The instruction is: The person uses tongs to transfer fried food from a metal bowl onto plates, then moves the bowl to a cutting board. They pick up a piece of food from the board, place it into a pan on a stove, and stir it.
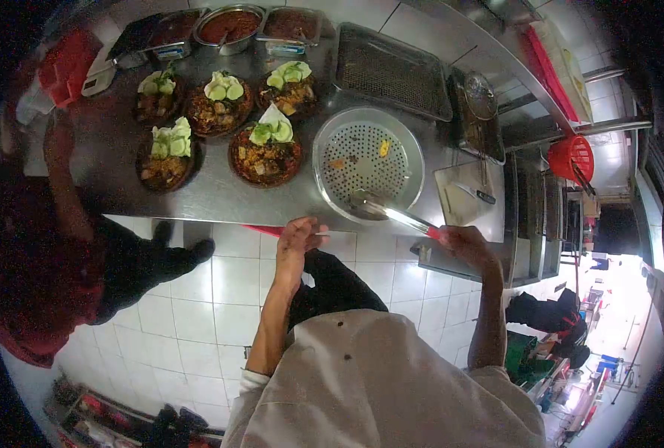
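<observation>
My right hand (466, 246) is closed around the red-ended handle of metal tongs (403, 218). Their tips rest at the near inside edge of a round perforated metal pan (369, 166), which holds a yellow piece and a few brown bits. Near the counter's front edge is my left hand (301, 235), its fingers curled and partly bunched; whether anything is between them is unclear. Several dark round plates of food with cucumber slices and pale leaves stand to the left, the nearest plate (266, 155) just left of the pan.
Sauce containers (231, 28) line the back of the steel counter (224, 203). A rectangular mesh tray (392, 71) lies behind the pan. A knife (475, 193) rests on a white board (451, 179) at right. Another person (41, 246) in dark red stands at left.
</observation>
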`<state>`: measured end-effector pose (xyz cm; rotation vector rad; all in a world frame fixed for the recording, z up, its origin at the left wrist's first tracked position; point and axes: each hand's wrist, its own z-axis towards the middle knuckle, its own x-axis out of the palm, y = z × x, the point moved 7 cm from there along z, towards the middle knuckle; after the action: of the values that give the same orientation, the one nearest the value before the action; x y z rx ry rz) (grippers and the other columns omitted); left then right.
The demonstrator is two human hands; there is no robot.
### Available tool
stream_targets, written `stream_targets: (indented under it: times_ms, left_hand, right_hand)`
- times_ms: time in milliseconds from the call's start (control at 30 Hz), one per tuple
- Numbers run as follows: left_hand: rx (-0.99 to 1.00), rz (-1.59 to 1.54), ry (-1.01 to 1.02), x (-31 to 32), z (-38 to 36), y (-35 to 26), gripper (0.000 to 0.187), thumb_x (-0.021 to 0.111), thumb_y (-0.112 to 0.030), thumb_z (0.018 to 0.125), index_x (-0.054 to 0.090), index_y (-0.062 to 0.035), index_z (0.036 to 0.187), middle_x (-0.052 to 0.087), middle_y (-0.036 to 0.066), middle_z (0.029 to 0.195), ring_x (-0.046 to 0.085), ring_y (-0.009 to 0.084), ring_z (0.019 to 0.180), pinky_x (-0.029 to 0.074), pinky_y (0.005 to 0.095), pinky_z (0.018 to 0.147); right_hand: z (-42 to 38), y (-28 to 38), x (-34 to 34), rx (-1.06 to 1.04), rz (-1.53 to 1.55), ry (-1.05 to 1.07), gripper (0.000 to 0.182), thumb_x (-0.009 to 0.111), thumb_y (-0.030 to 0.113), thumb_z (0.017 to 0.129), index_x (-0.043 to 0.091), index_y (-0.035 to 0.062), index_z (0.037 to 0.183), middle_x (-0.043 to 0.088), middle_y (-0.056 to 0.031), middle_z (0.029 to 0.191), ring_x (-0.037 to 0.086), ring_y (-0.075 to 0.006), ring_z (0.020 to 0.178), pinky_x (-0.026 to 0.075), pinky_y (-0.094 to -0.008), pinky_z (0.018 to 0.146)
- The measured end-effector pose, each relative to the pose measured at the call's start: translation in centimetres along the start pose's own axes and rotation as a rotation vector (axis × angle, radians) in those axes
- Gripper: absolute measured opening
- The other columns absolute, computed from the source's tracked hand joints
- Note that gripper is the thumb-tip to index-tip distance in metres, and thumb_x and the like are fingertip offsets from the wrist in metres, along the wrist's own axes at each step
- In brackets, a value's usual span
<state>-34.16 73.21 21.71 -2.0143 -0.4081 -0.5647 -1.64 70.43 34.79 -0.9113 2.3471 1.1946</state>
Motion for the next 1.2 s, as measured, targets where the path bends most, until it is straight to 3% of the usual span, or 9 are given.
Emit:
stream_targets:
  times_ms: [67,100,200,467,600,700,1000,1100,1200]
  left_hand:
    - [-0.012,-0.003,0.004,0.0,0.1,0.1,0.032,0.045,-0.026,0.092,0.049,0.0002,0.110,0.062,0.014,0.097,0.062,0.0231,0.084,0.047,0.0331,0.082]
    - [-0.020,-0.009,0.004,0.1,0.0,-0.1,0.031,0.046,-0.026,0.092,0.049,-0.0006,0.110,0.062,0.013,0.098,0.061,0.0214,0.084,0.046,0.0316,0.081]
    - [-0.022,0.021,0.007,0.3,0.2,0.1,0.033,0.044,-0.027,0.092,0.049,-0.0012,0.111,0.062,0.014,0.100,0.061,0.0224,0.087,0.046,0.0326,0.082]
    - [0.032,-0.048,0.033,1.5,0.8,0.8,0.032,0.047,-0.030,0.092,0.049,-0.0035,0.110,0.059,0.012,0.106,0.059,0.0226,0.096,0.045,0.0337,0.086]
    - [0.040,-0.086,0.044,1.5,1.1,1.1,0.033,0.050,-0.030,0.091,0.050,-0.0033,0.111,0.057,0.010,0.108,0.059,0.0232,0.099,0.044,0.0346,0.088]
    - [0.038,-0.131,0.049,1.4,1.2,1.2,0.033,0.051,-0.028,0.091,0.050,-0.0030,0.111,0.057,0.010,0.108,0.059,0.0235,0.100,0.044,0.0352,0.089]
    - [0.052,-0.167,0.042,1.5,0.9,1.0,0.032,0.050,-0.025,0.091,0.047,-0.0019,0.114,0.057,0.013,0.111,0.058,0.0256,0.101,0.044,0.0369,0.091]
    - [0.048,-0.194,0.050,1.7,0.7,0.7,0.031,0.049,-0.023,0.091,0.047,-0.0021,0.114,0.057,0.014,0.110,0.059,0.0260,0.100,0.044,0.0376,0.092]
    - [0.053,-0.188,0.036,1.5,0.9,0.9,0.029,0.048,-0.022,0.092,0.047,-0.0024,0.114,0.057,0.014,0.110,0.059,0.0264,0.100,0.044,0.0378,0.092]
  right_hand:
    - [1.0,-2.3,1.2,0.064,-0.076,0.098,0.043,0.052,0.041,0.087,0.058,0.0087,0.114,0.066,-0.0045,0.076,0.056,-0.0071,0.061,0.047,-0.0276,0.059]
    - [1.2,-2.3,1.6,0.134,0.012,0.057,0.036,0.059,0.031,0.084,0.059,0.0068,0.110,0.065,-0.0055,0.071,0.055,-0.0100,0.058,0.047,-0.0299,0.058]
    - [2.2,-3.6,2.9,-0.157,-0.203,0.005,0.028,0.062,0.019,0.080,0.058,0.0044,0.103,0.063,-0.0078,0.070,0.055,-0.0146,0.058,0.048,-0.0318,0.059]
    - [1.5,-1.3,4.1,-0.279,-0.238,0.097,0.020,0.062,0.013,0.075,0.055,0.0029,0.092,0.056,-0.0079,0.066,0.051,-0.0177,0.055,0.044,-0.0320,0.052]
    - [1.3,-4.0,5.5,0.203,0.470,0.137,0.028,0.062,0.030,0.081,0.057,0.0034,0.089,0.050,-0.0022,0.059,0.041,-0.0092,0.047,0.032,-0.0235,0.042]
    - [-0.2,-0.2,6.3,0.200,0.630,0.185,0.037,0.060,0.041,0.083,0.058,0.0040,0.089,0.046,0.0013,0.057,0.035,-0.0048,0.046,0.023,-0.0201,0.040]
    - [1.2,-3.6,3.6,0.192,0.310,-0.017,0.046,0.062,0.040,0.082,0.058,0.0016,0.107,0.055,-0.0004,0.068,0.050,-0.0078,0.058,0.043,-0.0220,0.052]
    - [1.2,-2.2,4.2,0.040,0.143,0.104,0.048,0.060,0.040,0.084,0.056,0.0010,0.112,0.053,-0.0002,0.067,0.048,-0.0075,0.058,0.042,-0.0214,0.053]
    - [0.1,-0.9,4.2,0.168,-0.045,0.081,0.046,0.056,0.039,0.086,0.057,-0.0001,0.111,0.049,0.0020,0.064,0.043,-0.0071,0.054,0.038,-0.0211,0.049]
